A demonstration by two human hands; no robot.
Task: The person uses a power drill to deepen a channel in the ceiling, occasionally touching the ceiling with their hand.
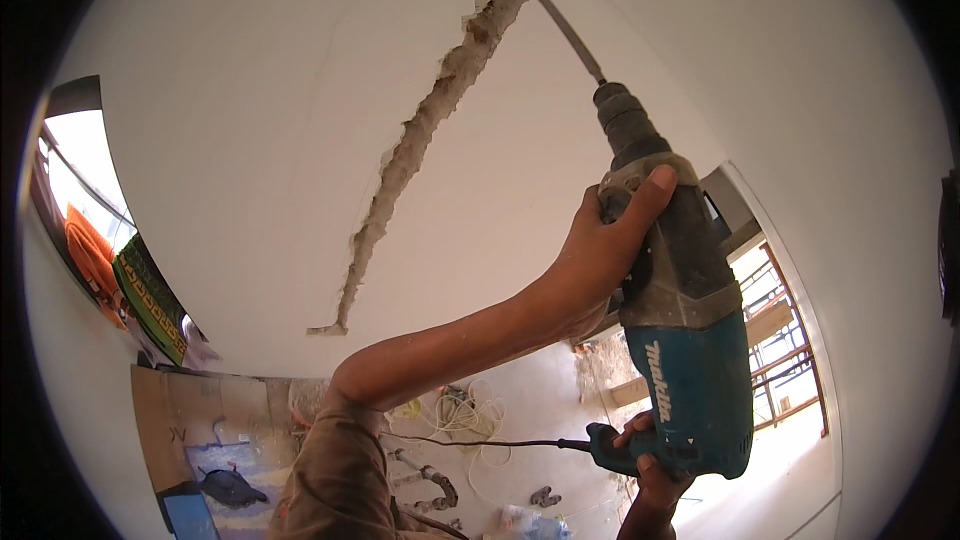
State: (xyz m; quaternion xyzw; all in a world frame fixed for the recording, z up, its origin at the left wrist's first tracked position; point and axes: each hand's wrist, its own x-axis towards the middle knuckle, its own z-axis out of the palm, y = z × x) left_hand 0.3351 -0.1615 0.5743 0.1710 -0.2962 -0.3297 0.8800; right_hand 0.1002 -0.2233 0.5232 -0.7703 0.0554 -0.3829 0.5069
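A teal and black rotary hammer (pixel 690 340) is raised in front of me, pointing up toward the white wall (pixel 250 190). My left hand (pixel 625 215) wraps round its front housing below the chuck, thumb on the near side. Lower down, my right hand (pixel 655 465) grips the rear handle; some of its fingers are hidden. From the chuck runs a long steel chisel bit (pixel 572 38), its tip at the right edge of the upper end of a rough groove (pixel 430 120). Whether the tip touches the wall, I cannot tell. The groove slants down to a short sideways cut.
A power cord (pixel 480 441) trails left from the handle. Below lie a coiled pale cable (pixel 485 420), pipe pieces (pixel 435 485) and a dark bag-like thing (pixel 232 488). An orange cloth (pixel 90 250) hangs by the left window. Bars show through the opening (pixel 785 350) at right.
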